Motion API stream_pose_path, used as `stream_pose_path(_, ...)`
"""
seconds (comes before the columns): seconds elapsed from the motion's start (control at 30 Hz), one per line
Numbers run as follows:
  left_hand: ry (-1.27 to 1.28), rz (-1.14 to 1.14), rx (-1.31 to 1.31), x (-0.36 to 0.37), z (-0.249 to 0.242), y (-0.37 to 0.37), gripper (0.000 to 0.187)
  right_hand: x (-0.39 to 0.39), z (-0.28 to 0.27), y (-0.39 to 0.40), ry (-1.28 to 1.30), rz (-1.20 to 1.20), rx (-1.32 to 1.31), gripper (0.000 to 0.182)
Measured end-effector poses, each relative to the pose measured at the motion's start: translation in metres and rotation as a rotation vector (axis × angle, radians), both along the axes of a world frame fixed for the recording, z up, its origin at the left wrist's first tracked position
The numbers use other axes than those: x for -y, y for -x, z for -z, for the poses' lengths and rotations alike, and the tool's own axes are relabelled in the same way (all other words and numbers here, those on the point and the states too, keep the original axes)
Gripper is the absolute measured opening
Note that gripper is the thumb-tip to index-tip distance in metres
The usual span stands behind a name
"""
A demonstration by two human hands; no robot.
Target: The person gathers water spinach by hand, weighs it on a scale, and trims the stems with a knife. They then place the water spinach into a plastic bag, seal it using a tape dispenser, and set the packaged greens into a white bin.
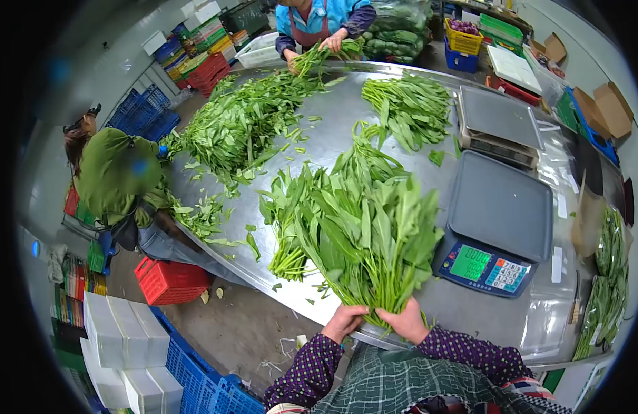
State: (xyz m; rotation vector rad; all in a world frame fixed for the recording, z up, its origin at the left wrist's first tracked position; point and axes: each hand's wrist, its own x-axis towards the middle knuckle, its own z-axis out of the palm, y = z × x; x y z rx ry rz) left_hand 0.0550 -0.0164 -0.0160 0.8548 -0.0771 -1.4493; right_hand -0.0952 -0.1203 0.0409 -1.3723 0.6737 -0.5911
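At the near edge of the steel table, my left hand [345,321] and my right hand [406,321] are closed around the stem ends of a large bunch of water spinach [374,228]. Its leaves spread away from me over the table. Just left of it lies another bunch with cut stems [288,257], partly covered by the held leaves. To the right, a digital scale [502,207] with a lit green display carries nothing on its grey pan. My fingertips are partly hidden by the stems.
A loose heap of greens [239,124] covers the table's far left, with a sorted pile [412,107] at the back. A second scale [498,121] stands behind the first. Co-workers stand opposite and at left [115,176]. Bagged greens [605,269] lie far right; a red crate [168,279] sits on the floor.
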Motion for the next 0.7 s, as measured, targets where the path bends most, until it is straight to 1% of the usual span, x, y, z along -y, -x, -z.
stream_pose_path(0.03, -0.003, -0.015, 0.020, 0.002, -0.009, 0.003, 0.055, 0.000, -0.010, 0.005, 0.040, 0.001, -0.027, 0.038)
stream_pose_path(0.1, -0.160, 0.056, 0.107, 0.005, -0.033, 0.002, 0.059, 0.001, -0.012, 0.013, 0.089, 0.006, -0.048, 0.037)
stream_pose_path(0.13, -0.150, 0.055, 0.115, 0.010, -0.032, 0.002, 0.059, 0.002, -0.010, 0.016, 0.052, 0.012, -0.006, 0.039)
stream_pose_path(0.2, 0.152, 0.017, 0.126, 0.019, -0.026, 0.006, 0.061, 0.006, -0.010, 0.017, 0.025, 0.016, 0.045, 0.041)
stream_pose_path(0.23, 0.164, 0.017, 0.134, 0.020, -0.025, 0.005, 0.061, 0.007, -0.014, 0.019, 0.030, 0.018, 0.065, 0.041)
stream_pose_path(0.3, 0.089, 0.082, 0.242, 0.024, -0.028, 0.004, 0.062, 0.009, -0.018, 0.020, 0.035, 0.025, 0.103, 0.041)
stream_pose_path(0.37, 0.102, 0.064, 0.203, 0.029, -0.038, 0.012, 0.059, 0.009, -0.022, 0.022, -0.005, 0.040, 0.132, 0.038)
stream_pose_path(0.43, 0.096, 0.060, 0.143, 0.034, -0.041, 0.019, 0.057, 0.019, -0.044, 0.023, -0.009, -0.026, 0.162, 0.036)
stream_pose_path(0.47, 0.117, 0.057, 0.197, 0.035, -0.047, 0.024, 0.054, 0.026, -0.049, 0.026, 0.079, -0.071, 0.127, 0.036)
stream_pose_path(0.5, 0.114, 0.059, 0.192, 0.036, -0.050, 0.028, 0.054, 0.030, -0.051, 0.029, 0.076, -0.069, 0.121, 0.036)
stream_pose_path(0.57, 0.097, 0.120, 0.399, 0.033, -0.057, 0.037, 0.047, 0.036, -0.052, 0.040, 0.087, -0.168, 0.061, 0.038)
stream_pose_path(0.6, 0.111, 0.154, 0.506, 0.030, -0.061, 0.047, 0.048, 0.038, -0.055, 0.048, 0.011, -0.197, 0.064, 0.045)
stream_pose_path(0.63, 0.099, 0.146, 0.477, 0.024, -0.061, 0.056, 0.048, 0.040, -0.057, 0.059, -0.004, -0.206, 0.037, 0.045)
stream_pose_path(0.7, 0.152, 0.450, 0.556, 0.008, -0.061, 0.076, 0.054, 0.042, -0.059, 0.081, -0.124, -0.333, -0.018, 0.053)
